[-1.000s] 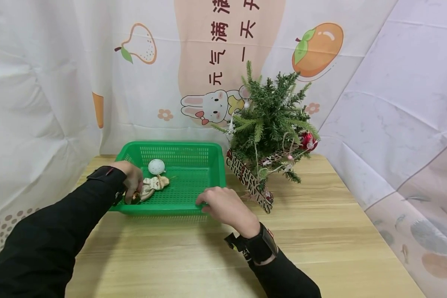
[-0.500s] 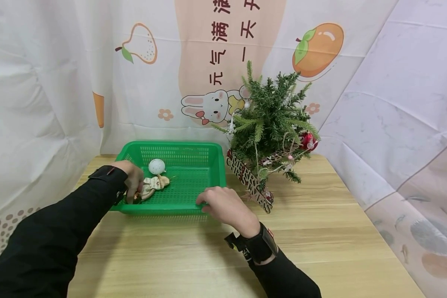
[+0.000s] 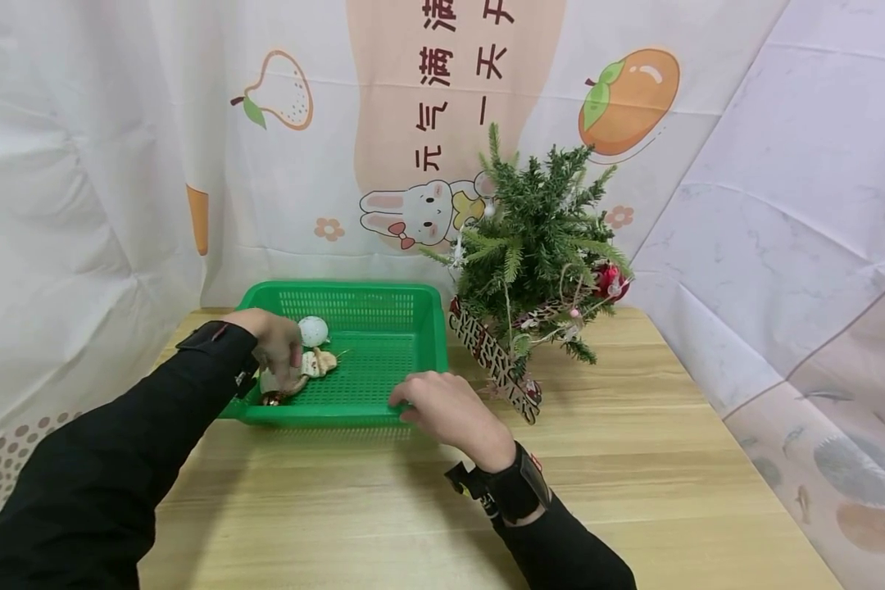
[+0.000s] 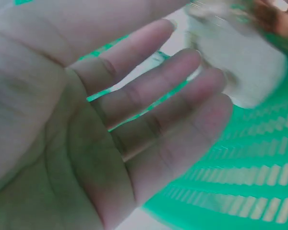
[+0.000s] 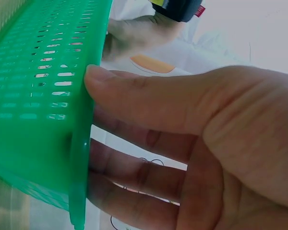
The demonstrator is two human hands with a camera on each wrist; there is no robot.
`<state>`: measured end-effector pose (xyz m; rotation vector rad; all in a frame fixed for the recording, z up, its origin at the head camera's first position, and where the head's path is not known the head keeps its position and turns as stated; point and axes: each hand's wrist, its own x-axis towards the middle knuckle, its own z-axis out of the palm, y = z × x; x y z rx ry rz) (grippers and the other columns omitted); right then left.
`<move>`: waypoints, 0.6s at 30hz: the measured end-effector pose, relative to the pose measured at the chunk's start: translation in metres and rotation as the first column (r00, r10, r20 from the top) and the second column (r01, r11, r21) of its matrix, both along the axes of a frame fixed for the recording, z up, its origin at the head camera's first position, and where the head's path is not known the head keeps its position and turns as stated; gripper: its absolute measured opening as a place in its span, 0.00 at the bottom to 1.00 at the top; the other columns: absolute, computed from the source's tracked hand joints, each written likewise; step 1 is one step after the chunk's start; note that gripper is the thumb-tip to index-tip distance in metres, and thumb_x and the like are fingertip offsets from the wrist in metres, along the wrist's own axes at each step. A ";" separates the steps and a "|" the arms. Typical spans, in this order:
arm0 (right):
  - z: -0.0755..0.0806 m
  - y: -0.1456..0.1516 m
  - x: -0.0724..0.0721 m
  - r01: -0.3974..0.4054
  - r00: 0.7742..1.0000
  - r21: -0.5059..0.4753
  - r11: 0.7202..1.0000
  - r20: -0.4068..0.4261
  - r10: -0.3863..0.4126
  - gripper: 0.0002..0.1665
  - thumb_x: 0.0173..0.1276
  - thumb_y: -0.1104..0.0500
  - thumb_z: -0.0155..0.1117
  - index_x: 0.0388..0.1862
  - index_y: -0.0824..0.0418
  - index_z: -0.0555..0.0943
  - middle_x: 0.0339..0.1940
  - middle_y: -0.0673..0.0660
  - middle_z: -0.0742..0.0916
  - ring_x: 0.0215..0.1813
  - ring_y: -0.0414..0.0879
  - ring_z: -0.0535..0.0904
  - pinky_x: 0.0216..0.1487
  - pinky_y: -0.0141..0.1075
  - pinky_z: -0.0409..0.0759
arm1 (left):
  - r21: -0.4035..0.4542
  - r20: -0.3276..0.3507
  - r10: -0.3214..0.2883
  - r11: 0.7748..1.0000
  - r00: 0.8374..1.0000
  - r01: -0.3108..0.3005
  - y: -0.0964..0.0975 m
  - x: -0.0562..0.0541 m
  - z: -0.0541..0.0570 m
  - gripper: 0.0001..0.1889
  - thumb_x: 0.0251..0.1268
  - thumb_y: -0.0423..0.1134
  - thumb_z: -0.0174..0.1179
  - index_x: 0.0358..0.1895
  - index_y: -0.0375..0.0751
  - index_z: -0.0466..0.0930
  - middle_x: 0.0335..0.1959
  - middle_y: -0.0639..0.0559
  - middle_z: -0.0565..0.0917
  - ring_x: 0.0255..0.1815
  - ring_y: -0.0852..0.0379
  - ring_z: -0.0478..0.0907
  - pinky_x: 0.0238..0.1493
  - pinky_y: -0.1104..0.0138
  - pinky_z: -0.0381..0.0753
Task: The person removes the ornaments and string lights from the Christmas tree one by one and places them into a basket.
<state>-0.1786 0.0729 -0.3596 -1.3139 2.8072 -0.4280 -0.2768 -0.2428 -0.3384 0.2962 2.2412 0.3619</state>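
Observation:
My left hand reaches into the left side of the green basket, over a cream cloth doll ornament. Its fingers are loosely extended in the left wrist view, with nothing between them and a blurred pale object just past the tips. A shiny brown ornament lies beneath that hand by the near wall. Behind the doll sits a speckled white ball. My right hand grips the basket's near rim at the right, thumb on one side and fingers on the other.
Right of the basket stands a small Christmas tree hung with ornaments, including a red ball. A "Merry Christmas" sign leans at its base. Patterned white cloth hangs behind the wooden table.
My left hand has moved from the brown ornament slightly right, over the doll, leaving the ornament lying in the basket. My right hand stays on the rim.

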 end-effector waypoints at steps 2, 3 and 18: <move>0.000 0.001 0.000 -0.005 1.000 0.001 1.000 0.000 0.005 0.11 0.66 0.63 0.73 0.46 0.53 0.90 0.43 0.49 0.89 0.45 0.44 0.85 0.41 0.33 0.82 | 0.067 -0.012 -0.012 0.998 1.000 0.012 0.006 -0.002 0.005 0.18 0.64 0.36 0.72 0.52 0.33 0.77 0.41 0.44 0.80 0.40 0.52 0.79 0.52 0.55 0.82; 0.001 0.001 0.001 -0.007 1.000 -0.001 1.000 0.003 0.007 0.11 0.67 0.63 0.73 0.47 0.53 0.90 0.43 0.49 0.89 0.45 0.44 0.85 0.42 0.33 0.82 | 0.094 -0.025 -0.014 0.995 1.000 0.017 0.009 -0.004 0.008 0.19 0.64 0.37 0.72 0.53 0.33 0.76 0.45 0.43 0.81 0.44 0.51 0.80 0.54 0.53 0.82; 0.037 0.043 0.014 0.057 0.998 -0.161 0.985 -0.015 -0.060 0.15 0.68 0.57 0.72 0.53 0.55 0.87 0.48 0.50 0.88 0.46 0.42 0.85 0.48 0.33 0.81 | 0.613 -0.351 0.056 0.768 0.935 0.184 0.066 -0.009 0.042 0.19 0.70 0.41 0.68 0.59 0.39 0.78 0.55 0.46 0.82 0.55 0.49 0.82 0.60 0.56 0.78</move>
